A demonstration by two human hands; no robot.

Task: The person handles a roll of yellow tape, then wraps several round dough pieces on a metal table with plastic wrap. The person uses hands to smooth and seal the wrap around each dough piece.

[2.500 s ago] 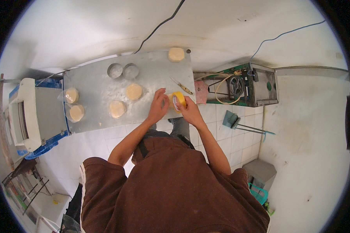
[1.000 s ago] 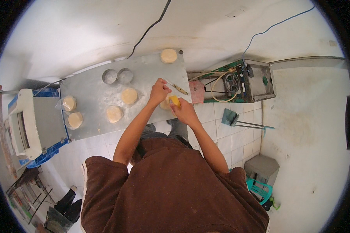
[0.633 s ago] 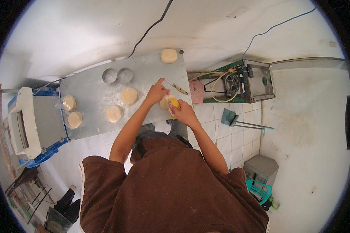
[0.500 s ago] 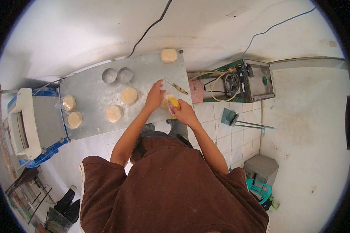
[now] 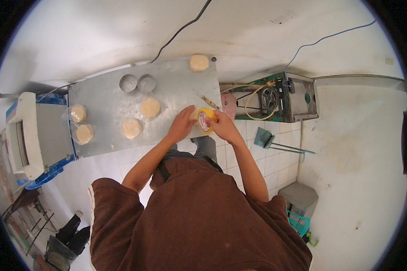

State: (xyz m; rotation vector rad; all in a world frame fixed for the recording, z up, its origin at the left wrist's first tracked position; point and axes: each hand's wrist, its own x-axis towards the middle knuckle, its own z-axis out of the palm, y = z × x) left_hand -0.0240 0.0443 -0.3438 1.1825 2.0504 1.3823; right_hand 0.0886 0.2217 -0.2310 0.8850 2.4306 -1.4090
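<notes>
My right hand (image 5: 225, 127) is closed round a roll of yellow adhesive tape (image 5: 212, 113) and holds it upright at the table's near right part. Just left of the tape sits a pale yellow dough-like round (image 5: 194, 114), mostly hidden by the roll and my fingers. My left hand (image 5: 181, 126) is closed on that round's left side; its fingertips are small and partly hidden. Beyond my hands lies a knife (image 5: 208, 101) with a patterned handle. Similar rounds rest to the left, one (image 5: 150, 108) near the middle and another (image 5: 132, 128) closer to me.
The metal table (image 5: 108, 110) also bears two metal rings (image 5: 128, 83), two rounds in clear plastic (image 5: 84, 133) at the left end and one round (image 5: 199, 63) at the far corner. A white-and-blue machine (image 5: 31, 137) adjoins it. Right are a green-framed machine (image 5: 269, 97) and a dustpan (image 5: 263, 137).
The tape roll has turned so its open side shows more. My left hand has come down and nearer to the tape, its fingers less stretched.
</notes>
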